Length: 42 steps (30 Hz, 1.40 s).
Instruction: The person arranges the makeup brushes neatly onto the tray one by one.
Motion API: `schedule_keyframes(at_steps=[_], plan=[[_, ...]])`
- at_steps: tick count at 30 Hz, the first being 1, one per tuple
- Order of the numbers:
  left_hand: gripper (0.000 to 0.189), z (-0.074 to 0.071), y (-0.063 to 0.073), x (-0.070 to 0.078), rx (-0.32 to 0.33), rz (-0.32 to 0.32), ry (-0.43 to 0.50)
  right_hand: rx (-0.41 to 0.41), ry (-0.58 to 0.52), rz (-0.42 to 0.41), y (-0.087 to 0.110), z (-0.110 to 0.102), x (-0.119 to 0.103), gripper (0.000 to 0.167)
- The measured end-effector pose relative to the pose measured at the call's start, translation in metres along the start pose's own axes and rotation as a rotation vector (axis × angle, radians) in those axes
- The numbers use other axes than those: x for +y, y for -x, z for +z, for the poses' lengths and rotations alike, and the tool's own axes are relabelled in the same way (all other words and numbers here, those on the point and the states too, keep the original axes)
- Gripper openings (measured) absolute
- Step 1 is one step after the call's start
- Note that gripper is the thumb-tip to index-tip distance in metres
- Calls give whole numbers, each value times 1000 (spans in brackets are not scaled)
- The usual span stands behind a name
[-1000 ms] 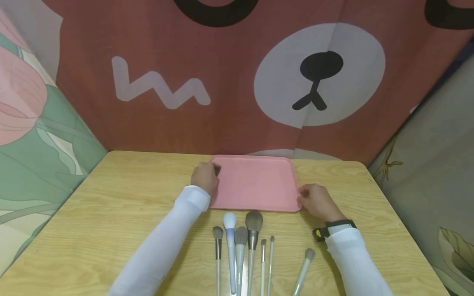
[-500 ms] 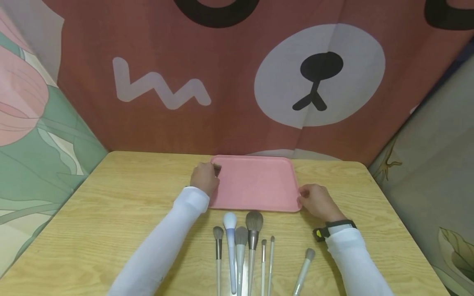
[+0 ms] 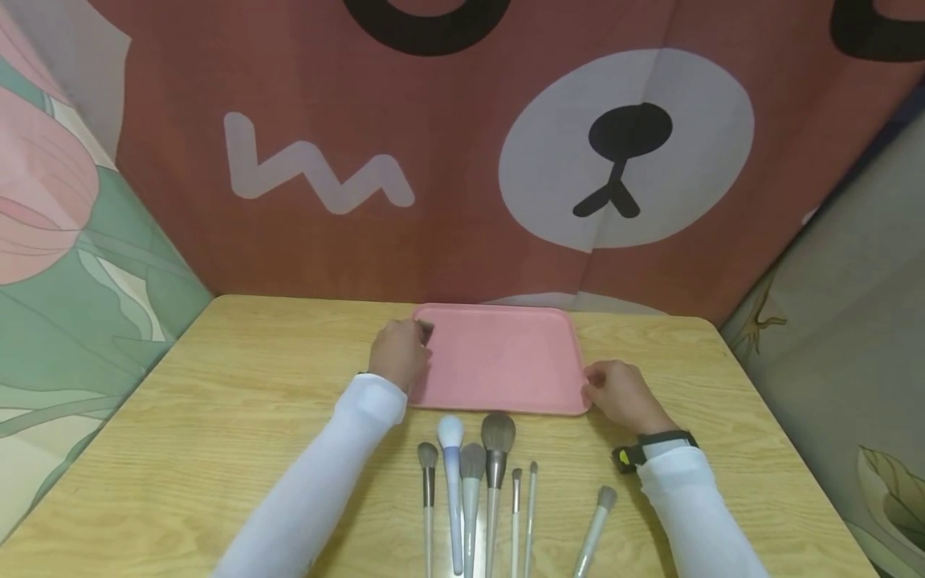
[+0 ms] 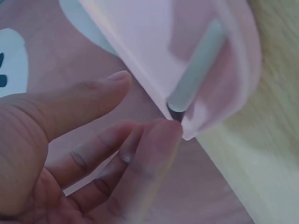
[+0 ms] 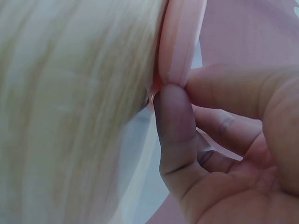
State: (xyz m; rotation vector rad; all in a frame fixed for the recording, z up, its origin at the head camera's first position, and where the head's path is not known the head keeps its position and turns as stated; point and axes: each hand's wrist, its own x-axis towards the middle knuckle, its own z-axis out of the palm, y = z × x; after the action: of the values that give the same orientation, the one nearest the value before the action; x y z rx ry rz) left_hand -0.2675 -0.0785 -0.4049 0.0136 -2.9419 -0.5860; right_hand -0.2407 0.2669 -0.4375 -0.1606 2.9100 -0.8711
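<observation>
A pink tray [image 3: 506, 357] lies at the far side of the wooden table. At its left edge is my left hand [image 3: 399, 353]. In the left wrist view a brush with a pale handle [image 4: 198, 67] lies inside the tray, along the rim. The thumb stands apart from the other fingers, and the index fingertip is at the brush's dark end, though I cannot tell if it touches. My right hand [image 3: 623, 393] pinches the tray's right rim near the front corner, thumb and index finger meeting there in the right wrist view.
Several makeup brushes, among them a large fluffy one [image 3: 498, 433], lie in a row on the table [image 3: 238, 401] in front of the tray. One short brush [image 3: 596, 526] lies apart to the right. A bear-print cloth [image 3: 448, 233] hangs behind the table.
My left wrist and sleeve have shifted slightly toward me, with the hand still at the tray's left edge. Right hand, tray and brushes stay as they were.
</observation>
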Motion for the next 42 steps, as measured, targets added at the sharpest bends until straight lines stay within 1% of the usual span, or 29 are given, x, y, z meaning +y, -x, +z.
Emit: schedule_keyframes(at_steps=[3, 5, 9, 15, 18, 20, 27, 31, 34, 39, 42], plan=[[8, -5, 7, 0, -13, 23, 2, -4, -4, 5, 0, 0, 0, 32], [16, -9, 13, 0, -18, 43, 14, -9, -8, 14, 0, 1, -1, 32], [28, -15, 28, 0, -16, 60, 60, -16, -1, 20, 0, 0, -2, 32], [27, -18, 47, -4, 31, 90, 103, -23, 4, 39, 0, 0, -3, 33], [27, -19, 57, -5, 32, 93, 123, -30, -4, 47, 0, 1, -2, 33], [27, -20, 63, -6, 20, 95, 129, -29, -7, 41, 0, 1, -2, 33], [29, -25, 80, -5, -27, 111, 121, -13, 2, 21, -1, 1, -2, 34], [27, -25, 89, -3, -47, 139, 114, -8, 2, 25, -1, -1, -2, 34], [24, -25, 97, -2, -53, 173, 98, -2, 0, 18, -1, -1, -1, 34], [23, -26, 114, -3, -99, 221, 47, 10, -6, -1, 0, 0, 0, 33], [21, -24, 125, -5, -97, 263, -1, 10, -13, -3, 0, 1, -1, 31]])
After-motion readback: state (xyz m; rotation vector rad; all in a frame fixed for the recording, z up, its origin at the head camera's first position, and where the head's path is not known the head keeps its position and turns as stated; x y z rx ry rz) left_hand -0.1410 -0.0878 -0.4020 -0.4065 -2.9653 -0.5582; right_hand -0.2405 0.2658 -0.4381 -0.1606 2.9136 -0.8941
